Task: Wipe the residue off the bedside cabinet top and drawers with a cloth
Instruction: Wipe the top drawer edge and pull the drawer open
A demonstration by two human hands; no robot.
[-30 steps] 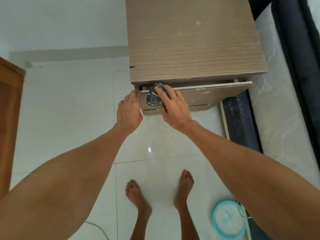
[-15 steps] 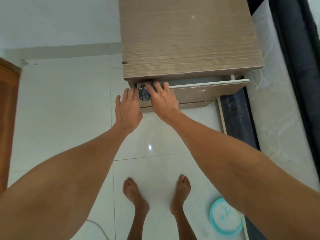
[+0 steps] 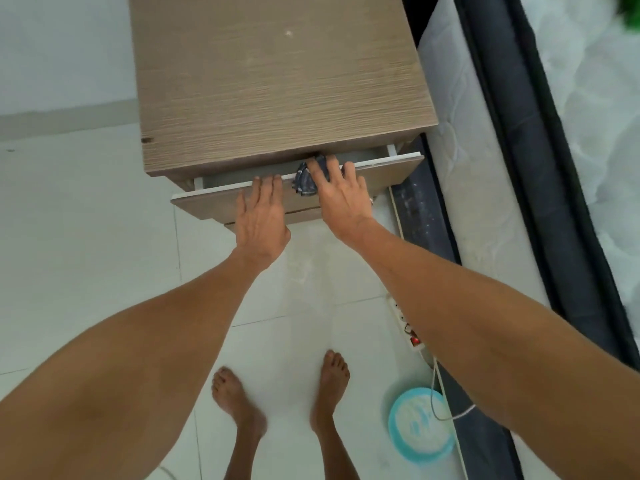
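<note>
Two hands are resting on the open top drawer (image 3: 384,171) of the wooden cabinet (image 3: 277,84). The right hand (image 3: 341,195) is pressing a dark cloth (image 3: 304,183) onto the drawer's white top edge, fingers spread over it. The left hand (image 3: 261,216) is lying flat and open, holding nothing, fingertips on the same edge. Bare feet are standing on the white floor (image 3: 86,237). A mattress (image 3: 485,168) is lying beside the cabinet.

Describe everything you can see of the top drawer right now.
The top drawer is pulled partly out from under the cabinet top, showing a grey inside. Its front is wood-grain board like the cabinet, with a white top edge. The left hand lies flat on the front, fingertips at the edge. The right hand presses a dark cloth onto that edge. A second drawer front shows just below.
</note>
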